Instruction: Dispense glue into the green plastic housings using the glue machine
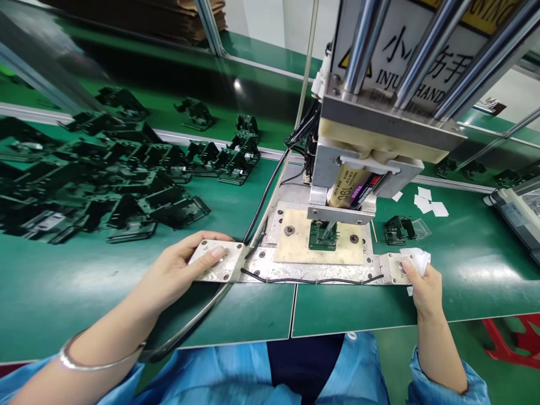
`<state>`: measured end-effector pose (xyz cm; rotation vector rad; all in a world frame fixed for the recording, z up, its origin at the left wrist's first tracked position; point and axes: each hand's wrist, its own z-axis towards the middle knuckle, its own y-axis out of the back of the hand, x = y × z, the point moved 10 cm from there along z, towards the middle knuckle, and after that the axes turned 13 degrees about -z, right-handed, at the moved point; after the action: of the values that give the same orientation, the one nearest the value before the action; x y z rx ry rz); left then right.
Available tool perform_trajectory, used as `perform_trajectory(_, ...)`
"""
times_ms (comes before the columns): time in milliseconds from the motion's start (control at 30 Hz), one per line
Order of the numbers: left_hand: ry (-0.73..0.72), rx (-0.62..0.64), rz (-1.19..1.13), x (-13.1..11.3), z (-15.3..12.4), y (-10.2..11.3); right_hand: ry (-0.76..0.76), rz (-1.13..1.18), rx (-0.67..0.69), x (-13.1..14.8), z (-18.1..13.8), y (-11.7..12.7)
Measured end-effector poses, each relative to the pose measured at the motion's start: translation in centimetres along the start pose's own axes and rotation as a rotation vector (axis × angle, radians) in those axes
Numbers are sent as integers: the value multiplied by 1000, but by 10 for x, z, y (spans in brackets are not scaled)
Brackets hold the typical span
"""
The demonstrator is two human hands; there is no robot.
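Observation:
A press machine (379,112) stands on a metal base plate (312,270) at the green bench's front edge. A black plastic part (323,235) sits in the fixture under the press head. My left hand (177,270) lies on the left metal wing (215,261) of the base, its fingers stretched over a button there. My right hand (424,287) rests at the right wing (394,267), fingers curled round a crumpled white tissue (419,260), a fingertip touching the right button.
Several black plastic parts (105,185) are heaped at the left on the green mat (84,281). Another black part (396,229) and white paper scraps (428,202) lie right of the press. A black cable (261,202) runs from the machine towards me. A red stool (518,337) stands at lower right.

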<state>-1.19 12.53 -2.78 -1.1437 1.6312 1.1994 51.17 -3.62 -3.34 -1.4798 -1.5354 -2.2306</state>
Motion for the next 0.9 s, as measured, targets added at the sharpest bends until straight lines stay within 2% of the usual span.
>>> perform_trajectory(200,-15,-5,10,-15,-5,-4,36,3,-32,4,-2,4)
perform_trajectory(567,-20,9,-29,-3,-1,-2,71,8,-42,5,-2,4)
perform_trajectory(900,12,-28,-38,-18,-11,-6,25,17,-46,9,-2,8)
